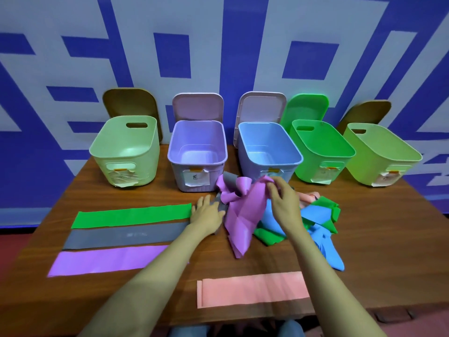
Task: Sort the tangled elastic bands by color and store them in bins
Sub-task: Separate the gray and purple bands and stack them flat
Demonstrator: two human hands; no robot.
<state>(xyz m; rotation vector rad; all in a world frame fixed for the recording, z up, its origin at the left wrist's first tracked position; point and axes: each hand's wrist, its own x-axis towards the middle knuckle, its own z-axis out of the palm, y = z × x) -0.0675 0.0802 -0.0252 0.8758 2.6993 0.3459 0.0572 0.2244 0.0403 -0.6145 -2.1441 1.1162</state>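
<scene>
Mid-table, before the pale blue plastic bin [295, 152]: pinching crumpled purple elastic band [243, 215] in right hand [281, 203], fingertips curled; pressing grey elastic strip [229, 178] with left hand [206, 212], fingers straight. Lift slowly, tease loops out of tangled blue-green pile [313, 212], no yanking.

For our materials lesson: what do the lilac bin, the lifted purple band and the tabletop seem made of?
Lilac bin: likely moulded plastic, smooth, glossy. Purple band: thin, perhaps rubbery sheet; it creases and drapes. Tabletop: wood or laminate; grain shows.
</scene>
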